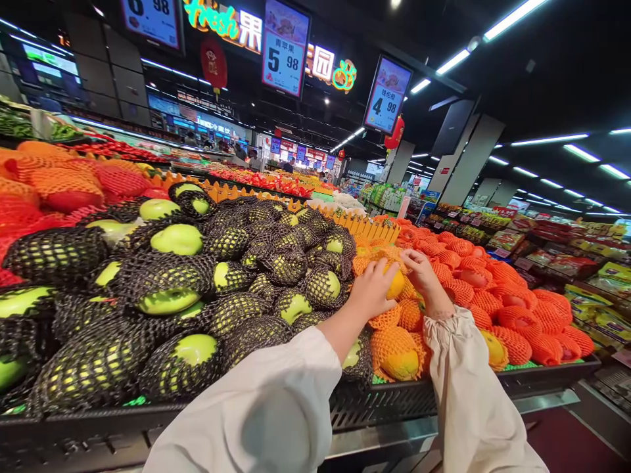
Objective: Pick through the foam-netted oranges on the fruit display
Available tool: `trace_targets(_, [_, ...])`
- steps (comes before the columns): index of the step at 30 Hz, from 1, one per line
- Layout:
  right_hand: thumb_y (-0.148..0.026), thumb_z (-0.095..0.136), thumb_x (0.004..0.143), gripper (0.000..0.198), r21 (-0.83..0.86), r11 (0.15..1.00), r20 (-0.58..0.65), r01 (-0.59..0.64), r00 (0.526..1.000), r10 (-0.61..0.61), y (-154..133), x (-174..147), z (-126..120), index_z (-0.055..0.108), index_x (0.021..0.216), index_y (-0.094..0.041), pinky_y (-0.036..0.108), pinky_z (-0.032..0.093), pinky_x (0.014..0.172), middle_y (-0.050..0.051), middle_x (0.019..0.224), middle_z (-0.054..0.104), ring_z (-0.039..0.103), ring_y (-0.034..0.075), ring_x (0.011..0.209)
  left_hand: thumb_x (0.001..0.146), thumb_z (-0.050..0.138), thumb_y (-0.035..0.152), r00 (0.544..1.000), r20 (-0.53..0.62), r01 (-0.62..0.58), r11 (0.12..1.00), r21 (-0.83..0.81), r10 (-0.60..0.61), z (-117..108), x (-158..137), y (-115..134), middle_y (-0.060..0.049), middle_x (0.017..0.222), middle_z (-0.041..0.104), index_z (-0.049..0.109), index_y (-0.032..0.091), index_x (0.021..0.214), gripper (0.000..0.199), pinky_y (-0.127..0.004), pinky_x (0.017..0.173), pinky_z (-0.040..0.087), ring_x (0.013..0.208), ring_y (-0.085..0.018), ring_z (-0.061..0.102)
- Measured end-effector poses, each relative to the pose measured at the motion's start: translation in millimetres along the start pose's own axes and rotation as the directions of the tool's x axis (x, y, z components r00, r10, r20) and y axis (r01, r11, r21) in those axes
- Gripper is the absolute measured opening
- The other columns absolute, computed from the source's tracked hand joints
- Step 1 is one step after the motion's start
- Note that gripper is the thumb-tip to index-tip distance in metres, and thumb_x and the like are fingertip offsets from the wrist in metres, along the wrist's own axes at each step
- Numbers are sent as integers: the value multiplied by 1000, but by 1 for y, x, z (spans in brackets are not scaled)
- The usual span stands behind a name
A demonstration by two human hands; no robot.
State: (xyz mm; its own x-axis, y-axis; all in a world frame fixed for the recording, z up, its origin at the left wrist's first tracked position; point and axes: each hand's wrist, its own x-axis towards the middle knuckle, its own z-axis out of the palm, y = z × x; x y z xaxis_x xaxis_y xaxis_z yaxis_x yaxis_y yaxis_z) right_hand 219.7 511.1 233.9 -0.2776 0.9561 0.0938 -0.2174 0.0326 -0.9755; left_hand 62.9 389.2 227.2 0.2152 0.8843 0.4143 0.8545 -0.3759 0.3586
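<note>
My left hand [373,290] is wrapped round an orange [396,284] above the pile of oranges. My right hand [422,274] is beside it, thumb and fingers pinched at the edge of an orange foam net [392,253] at the top of the fruit. Part of the orange is hidden behind the left fingers. Below my hands lies another netted orange [400,362]. Green apples [180,240] in black foam nets are heaped to the left of my left arm.
Fruit in red-orange foam nets [517,320] fills the right side of the display. A black crate edge [374,401] runs along the front. Yellow fence-like dividers [372,228] stand behind the oranges. Price screens [284,49] hang overhead, and shelves of packaged goods [552,253] stand at right.
</note>
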Motion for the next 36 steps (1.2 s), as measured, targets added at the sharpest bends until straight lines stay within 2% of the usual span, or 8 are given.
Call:
trace_targets(8, [-36, 99, 54, 55, 291, 945, -63, 150, 988, -138, -4, -2, 0, 57, 85, -19, 16, 49, 65, -3, 87, 61, 57, 7, 75, 85, 81, 26, 995, -58, 75, 994, -80, -80, 7, 0, -2, -19, 157, 33, 29, 21, 161, 92, -52, 103, 55, 142, -40, 39])
trace_targets(12, [-38, 93, 66, 46, 305, 936, -12, 177, 983, -182, -4, -3, -1, 61, 95, -24, 23, 55, 88, -3, 105, 65, 62, 12, 98, 85, 81, 26, 995, -79, 56, 993, -102, -64, 7, 0, -2, -19, 157, 34, 32, 20, 159, 89, -52, 103, 55, 144, -41, 36])
trace_targets(14, [-36, 92, 63, 46, 345, 935, 29, 88, 994, -104, -4, -5, -1, 65, 99, -24, 25, 55, 86, -2, 109, 66, 62, 14, 100, 85, 80, 27, 995, -91, 40, 992, -117, -51, 7, 0, -2, -18, 156, 35, 33, 20, 158, 88, -52, 103, 55, 143, -40, 37])
trace_targets(18, [-24, 95, 45, 53, 302, 942, 94, -145, 988, 122, -6, -13, 3, 65, 88, -18, 18, 44, 56, -3, 77, 59, 48, 7, 63, 83, 80, 27, 992, -125, 11, 988, -155, -30, 9, -2, 0, -18, 154, 37, 35, 19, 157, 87, -52, 104, 53, 142, -39, 39])
trace_targets(21, [-33, 100, 41, 56, 164, 966, 78, -198, 979, 187, -5, -15, 10, 65, 81, -15, 21, 49, 58, -3, 71, 60, 53, 8, 63, 82, 81, 29, 990, -140, -24, 983, -184, -2, 12, -2, -1, -18, 151, 40, 37, 17, 155, 86, -54, 108, 50, 139, -38, 42])
trace_targets(28, [-29, 91, 48, 48, 371, 928, -178, 38, 984, 31, -7, -2, 6, 73, 90, -16, 27, 60, 79, 1, 97, 73, 66, 17, 88, 83, 80, 33, 975, -220, -87, 963, -255, 30, 22, -1, -6, -20, 148, 43, 36, 16, 155, 86, -55, 107, 50, 136, -37, 46])
trace_targets(32, [-34, 77, 68, 42, 426, 904, -209, 34, 976, 62, -5, 1, -2, 70, 105, -17, 37, 57, 99, 3, 113, 72, 65, 23, 106, 86, 77, 35, 926, -377, -83, 958, -275, -28, 24, -1, -6, -19, 141, 48, 40, 16, 150, 76, -54, 103, 53, 131, -36, 50])
trace_targets(36, [-30, 80, 49, 38, 444, 892, -38, -79, 994, 106, 1, -2, -8, 53, 75, -21, 36, 61, 78, 2, 94, 69, 63, 21, 87, 95, 69, 39, 807, -584, -90, 959, -269, -88, 22, 0, -6, -18, 139, 48, 38, 16, 149, 66, -55, 107, 49, 130, -35, 50])
